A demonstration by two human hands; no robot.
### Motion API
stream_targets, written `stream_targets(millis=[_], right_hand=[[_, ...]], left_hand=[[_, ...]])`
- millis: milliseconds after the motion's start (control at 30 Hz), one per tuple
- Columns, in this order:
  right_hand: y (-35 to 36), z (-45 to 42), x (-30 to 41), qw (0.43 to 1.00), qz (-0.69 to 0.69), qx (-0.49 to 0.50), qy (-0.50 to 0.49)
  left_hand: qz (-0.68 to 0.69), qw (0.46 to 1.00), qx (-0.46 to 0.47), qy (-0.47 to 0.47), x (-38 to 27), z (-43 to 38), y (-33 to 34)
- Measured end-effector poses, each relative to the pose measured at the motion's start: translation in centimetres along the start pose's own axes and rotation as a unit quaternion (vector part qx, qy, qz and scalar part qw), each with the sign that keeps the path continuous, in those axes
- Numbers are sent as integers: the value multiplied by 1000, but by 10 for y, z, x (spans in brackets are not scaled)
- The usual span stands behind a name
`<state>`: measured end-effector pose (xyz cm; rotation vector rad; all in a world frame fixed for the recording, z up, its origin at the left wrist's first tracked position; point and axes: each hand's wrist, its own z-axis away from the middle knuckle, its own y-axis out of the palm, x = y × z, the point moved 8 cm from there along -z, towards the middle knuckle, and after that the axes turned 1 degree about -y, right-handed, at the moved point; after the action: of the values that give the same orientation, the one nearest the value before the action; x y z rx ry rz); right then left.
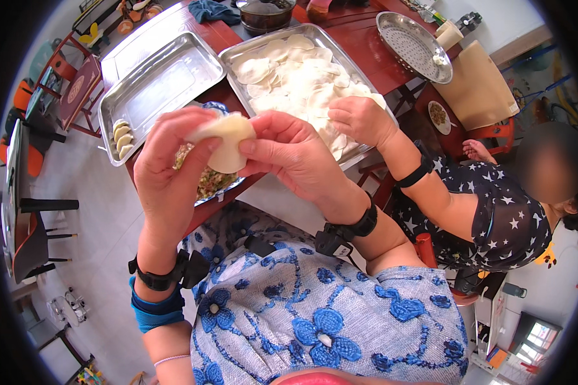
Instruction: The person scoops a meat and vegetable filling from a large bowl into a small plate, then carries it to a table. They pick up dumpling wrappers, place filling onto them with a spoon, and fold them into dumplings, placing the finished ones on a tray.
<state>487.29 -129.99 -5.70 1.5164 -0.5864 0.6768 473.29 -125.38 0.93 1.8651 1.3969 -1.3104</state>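
Between my two hands a round dough wrapper (230, 144) is pinched, raised over a bowl of chopped filling (216, 184). My left hand (171, 154) grips its left side, thumb in front and fingers behind. On the opposite edge, the thumb and fingers of my right hand (289, 156) hold it. Whether any filling lies inside the wrapper cannot be seen. My hands and the wrapper cover much of the bowl. To the left, a steel tray (159, 82) bears a short row of folded dumplings (122, 139) in its near left corner.
Another steel tray (361, 91) holds a heap of dough wrappers (294, 72), and a co-worker's hand (361, 120) reaches into it from the right. A perforated steel pan (409, 45) and a dark lidded pot (265, 17) stand farther back. A small plate (439, 117) of filling sits at right.
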Motion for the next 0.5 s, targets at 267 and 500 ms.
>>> stream_targets(millis=[267, 500], right_hand=[[90, 10, -16, 594, 697, 35, -400], [139, 5, -97, 471, 744, 134, -455]], left_hand=[[365, 873, 15, -321, 61, 66, -37], [377, 862, -25, -339, 99, 112, -96]])
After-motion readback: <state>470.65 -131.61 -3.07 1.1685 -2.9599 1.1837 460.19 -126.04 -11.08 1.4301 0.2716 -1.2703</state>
